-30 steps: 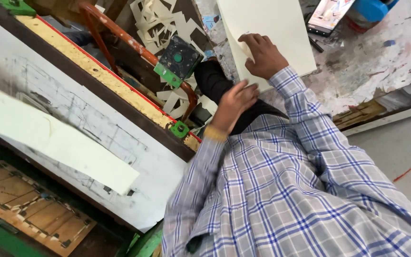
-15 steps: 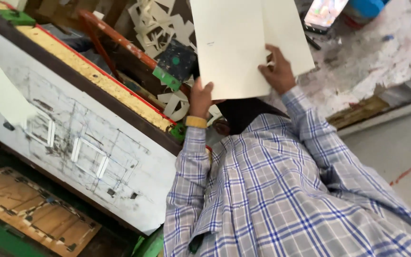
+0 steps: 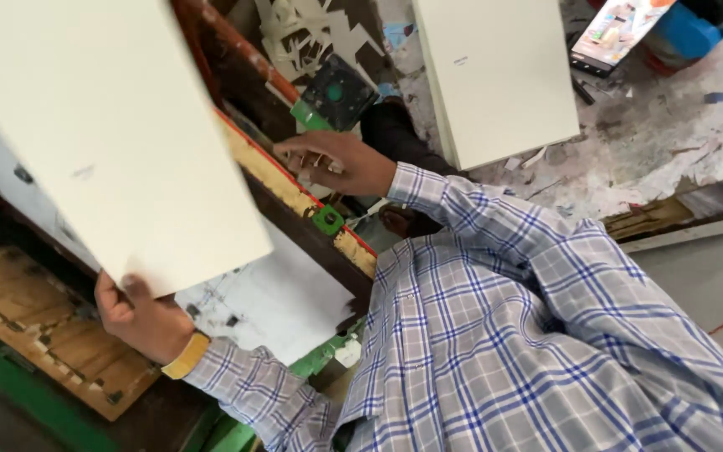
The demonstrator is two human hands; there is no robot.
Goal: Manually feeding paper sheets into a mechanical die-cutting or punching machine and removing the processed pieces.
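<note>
My left hand (image 3: 140,320), with a yellow wristband, grips the lower corner of a large cream card sheet (image 3: 110,142) and holds it tilted over the press at the left. My right hand (image 3: 336,163) is empty, fingers apart, and rests by the red and yellow edge of the machine frame (image 3: 294,197), just above a green clamp (image 3: 326,220). A stack of the same cream sheets (image 3: 495,75) lies on the spattered table (image 3: 671,142) beyond my right arm. Below the held sheet shows a white marked platen (image 3: 278,297).
A wooden die board (image 3: 52,335) with cut patterns lies at the lower left on a green frame. A dark square plate (image 3: 338,92) with a green dot sits above my right hand among cut-out card scraps. A coloured printed card (image 3: 621,29) and a blue object (image 3: 688,33) lie at the top right.
The cream sheet has swung from above the stack over to the left, over the press, carried by my left hand. My right hand let it go and dropped to the machine edge.
</note>
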